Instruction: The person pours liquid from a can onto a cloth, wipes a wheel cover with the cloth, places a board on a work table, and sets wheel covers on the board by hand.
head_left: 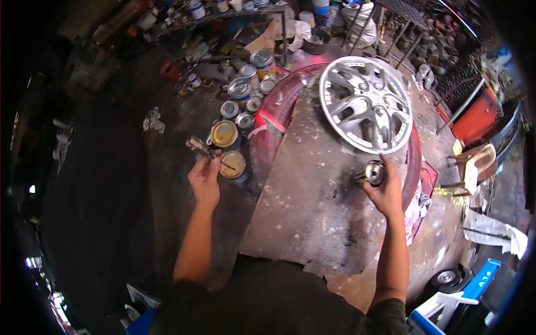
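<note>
My left hand is closed around a small paint-stained tool; a thin dark stem sticks out toward the right, and its exact kind is unclear. Just beyond that hand stands an open can with a yellowish top. In my right hand is a small round metal cup, gripped between thumb and fingers above the brown board. A silver wheel cover with wide spokes lies at the far end of the board, close above my right fingertips.
Several paint cans are grouped on the floor left of the board. Red curved car panels show from beneath it. A wooden chair is at the right, and a blue-and-white wheeled jack sits lower right. A cluttered shelf lies ahead.
</note>
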Demonstrator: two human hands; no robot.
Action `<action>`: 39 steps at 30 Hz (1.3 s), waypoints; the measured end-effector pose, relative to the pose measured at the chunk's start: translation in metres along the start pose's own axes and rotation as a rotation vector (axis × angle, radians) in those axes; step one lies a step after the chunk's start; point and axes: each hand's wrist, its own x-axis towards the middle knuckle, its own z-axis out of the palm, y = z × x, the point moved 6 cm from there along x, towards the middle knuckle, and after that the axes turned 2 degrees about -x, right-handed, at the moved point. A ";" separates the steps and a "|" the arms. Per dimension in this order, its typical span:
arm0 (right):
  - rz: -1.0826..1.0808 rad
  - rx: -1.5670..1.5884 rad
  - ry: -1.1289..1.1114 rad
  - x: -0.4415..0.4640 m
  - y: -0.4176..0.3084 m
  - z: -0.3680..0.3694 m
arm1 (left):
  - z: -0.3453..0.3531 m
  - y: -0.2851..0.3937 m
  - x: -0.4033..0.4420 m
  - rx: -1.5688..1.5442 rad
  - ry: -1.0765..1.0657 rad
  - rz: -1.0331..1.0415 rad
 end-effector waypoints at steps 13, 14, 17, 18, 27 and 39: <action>-0.461 0.061 -0.249 0.101 -0.214 0.173 | -0.103 0.007 -0.069 0.125 0.031 0.026; -0.499 0.074 -0.264 0.099 -0.228 0.183 | -0.111 -0.002 -0.077 0.110 0.047 -0.009; -0.516 0.025 -0.377 0.099 -0.256 0.231 | -0.128 -0.017 -0.095 0.009 0.105 -0.102; -0.543 0.004 -0.394 0.100 -0.263 0.250 | -0.133 -0.022 -0.100 0.031 0.100 -0.095; -0.460 -0.040 -0.477 0.123 -0.278 0.384 | -0.145 -0.007 -0.084 0.362 0.055 0.097; 0.196 0.778 -0.592 -0.039 -0.228 0.312 | -0.053 -0.029 0.030 0.814 -0.360 0.592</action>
